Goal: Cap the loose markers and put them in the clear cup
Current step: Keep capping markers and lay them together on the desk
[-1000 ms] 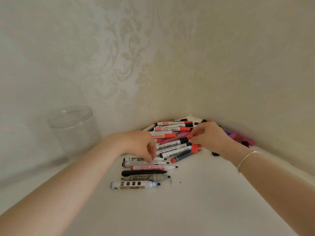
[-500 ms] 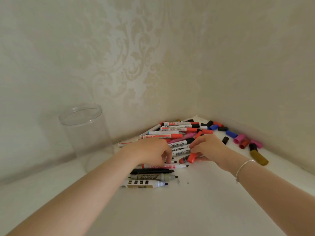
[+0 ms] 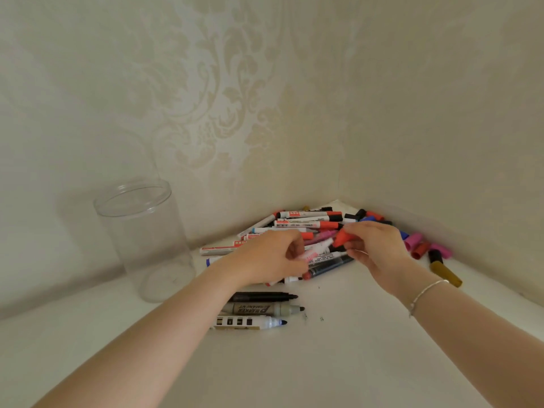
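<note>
Markers: left hand [image 3: 273, 256] pinches a white marker with red print [image 3: 316, 251], long axis running left-right, tip toward the right hand [image 3: 375, 245]. Right fingers curl round a red plastic cap [image 3: 343, 237], just beside that tip, roughly in line. Pile of loose markers [image 3: 300, 228] lies under both hands. Empty clear plastic cup [image 3: 144, 240] stands well left, nearer the left hand.

I see the white counter [image 3: 338, 363] free in front, between the two forearms. At the left, the tall clear plastic cup [image 3: 141, 240] stands upright with open mouth, and nothing is above it. The heap of red and black markers [image 3: 297, 228] fills the corner, and the two papered walls [image 3: 426, 128] close it behind. Three uncapped markers [image 3: 259, 309] lie just before the heap. Loose coloured caps [image 3: 424, 248] lie along the right wall.
</note>
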The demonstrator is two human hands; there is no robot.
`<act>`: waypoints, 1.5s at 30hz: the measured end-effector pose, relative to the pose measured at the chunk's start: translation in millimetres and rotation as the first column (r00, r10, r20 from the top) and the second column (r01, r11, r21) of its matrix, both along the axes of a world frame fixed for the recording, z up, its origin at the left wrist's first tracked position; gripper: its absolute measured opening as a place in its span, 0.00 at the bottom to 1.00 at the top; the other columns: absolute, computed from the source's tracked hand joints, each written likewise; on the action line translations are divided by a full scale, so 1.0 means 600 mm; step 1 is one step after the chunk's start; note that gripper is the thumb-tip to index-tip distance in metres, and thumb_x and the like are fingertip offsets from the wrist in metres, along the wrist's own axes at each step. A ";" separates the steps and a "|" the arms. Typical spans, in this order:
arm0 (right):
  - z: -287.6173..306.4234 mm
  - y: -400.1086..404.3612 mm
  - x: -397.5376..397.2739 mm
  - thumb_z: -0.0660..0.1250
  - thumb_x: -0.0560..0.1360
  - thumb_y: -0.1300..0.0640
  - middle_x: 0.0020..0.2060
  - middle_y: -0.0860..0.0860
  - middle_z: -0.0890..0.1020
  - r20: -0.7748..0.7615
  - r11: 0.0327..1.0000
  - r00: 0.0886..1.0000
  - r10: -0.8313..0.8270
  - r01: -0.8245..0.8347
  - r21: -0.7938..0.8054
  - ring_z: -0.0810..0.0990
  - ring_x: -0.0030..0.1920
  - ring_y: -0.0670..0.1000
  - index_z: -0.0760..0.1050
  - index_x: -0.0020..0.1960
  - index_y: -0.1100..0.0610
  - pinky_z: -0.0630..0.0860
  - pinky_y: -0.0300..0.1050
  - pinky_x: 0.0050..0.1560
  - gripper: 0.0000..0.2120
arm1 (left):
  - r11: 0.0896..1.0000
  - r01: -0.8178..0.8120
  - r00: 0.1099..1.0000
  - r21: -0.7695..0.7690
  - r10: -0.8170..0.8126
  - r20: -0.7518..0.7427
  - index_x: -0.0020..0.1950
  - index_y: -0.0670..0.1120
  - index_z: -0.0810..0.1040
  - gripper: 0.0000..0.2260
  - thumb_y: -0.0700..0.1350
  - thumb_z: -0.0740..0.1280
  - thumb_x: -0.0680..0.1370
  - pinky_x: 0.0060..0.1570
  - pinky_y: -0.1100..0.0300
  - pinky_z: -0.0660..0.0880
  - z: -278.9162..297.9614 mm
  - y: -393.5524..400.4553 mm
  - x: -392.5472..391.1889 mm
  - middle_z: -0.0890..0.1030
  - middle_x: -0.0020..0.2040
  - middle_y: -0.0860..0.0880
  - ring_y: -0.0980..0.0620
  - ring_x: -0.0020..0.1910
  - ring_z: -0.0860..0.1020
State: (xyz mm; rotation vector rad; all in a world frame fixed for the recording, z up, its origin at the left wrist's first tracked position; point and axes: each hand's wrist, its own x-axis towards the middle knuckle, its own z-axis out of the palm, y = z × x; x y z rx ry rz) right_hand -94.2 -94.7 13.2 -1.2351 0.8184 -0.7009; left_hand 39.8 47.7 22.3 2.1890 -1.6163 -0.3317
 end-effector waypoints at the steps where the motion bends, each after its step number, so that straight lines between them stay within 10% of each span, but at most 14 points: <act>1: 0.001 -0.001 -0.001 0.65 0.75 0.65 0.35 0.57 0.80 0.055 0.999 0.998 -0.026 0.024 0.040 0.75 0.32 0.49 0.77 0.48 0.62 0.74 0.41 0.35 0.03 | 1.000 -0.004 0.998 -0.027 0.002 -0.070 0.47 0.54 0.72 0.04 0.51 0.65 0.76 0.48 0.54 0.78 0.000 -0.001 0.003 0.79 0.45 0.55 0.54 0.44 0.78; 6: 0.007 0.000 -0.003 0.65 0.75 0.66 0.33 0.55 0.79 0.184 0.997 0.982 -0.045 0.032 0.074 0.76 0.28 0.47 0.77 0.46 0.62 0.75 0.36 0.32 0.02 | 0.997 -0.044 0.954 -0.062 0.024 -0.299 0.46 0.52 0.70 0.03 0.49 0.59 0.78 0.36 0.52 0.72 -0.008 0.003 0.014 0.76 0.36 0.51 0.53 0.31 0.71; 21: 0.010 0.024 -0.001 0.66 0.75 0.66 0.34 0.55 0.82 0.135 0.986 0.977 0.168 -0.169 0.000 0.78 0.33 0.48 0.79 0.46 0.63 0.77 0.38 0.35 0.03 | 0.995 -0.067 0.923 -0.072 0.034 -0.384 0.42 0.52 0.70 0.05 0.49 0.59 0.77 0.33 0.59 0.64 -0.005 0.004 0.013 0.75 0.34 0.53 0.56 0.30 0.67; 35: 0.031 0.035 0.010 0.66 0.75 0.67 0.36 0.59 0.82 0.075 0.940 0.939 0.337 -0.331 -0.085 0.78 0.32 0.48 0.80 0.46 0.67 0.78 0.36 0.35 0.05 | 0.974 -0.023 0.980 -0.224 -0.022 -0.196 0.52 0.50 0.83 0.12 0.53 0.63 0.79 0.28 0.67 0.63 0.008 -0.001 0.003 0.75 0.30 0.49 0.60 0.24 0.66; 42: 0.024 0.030 0.007 0.67 0.75 0.65 0.33 0.55 0.80 -0.091 0.925 0.928 0.361 -0.369 -0.094 0.77 0.32 0.48 0.80 0.47 0.67 0.76 0.38 0.34 0.06 | 0.974 -0.005 0.993 -0.228 -0.023 -0.119 0.56 0.56 0.82 0.13 0.58 0.63 0.78 0.47 0.53 0.77 -0.015 -0.006 -0.006 0.84 0.46 0.52 0.54 0.43 0.80; 45: 0.021 0.023 0.007 0.67 0.75 0.64 0.33 0.55 0.79 -0.027 0.949 0.951 0.308 -0.309 -0.069 0.75 0.31 0.47 0.80 0.46 0.66 0.75 0.38 0.34 0.05 | 0.984 -0.023 0.983 -0.176 -0.010 -0.181 0.51 0.46 0.81 0.15 0.55 0.61 0.80 0.35 0.56 0.73 0.000 -0.022 -0.012 0.80 0.38 0.45 0.53 0.31 0.74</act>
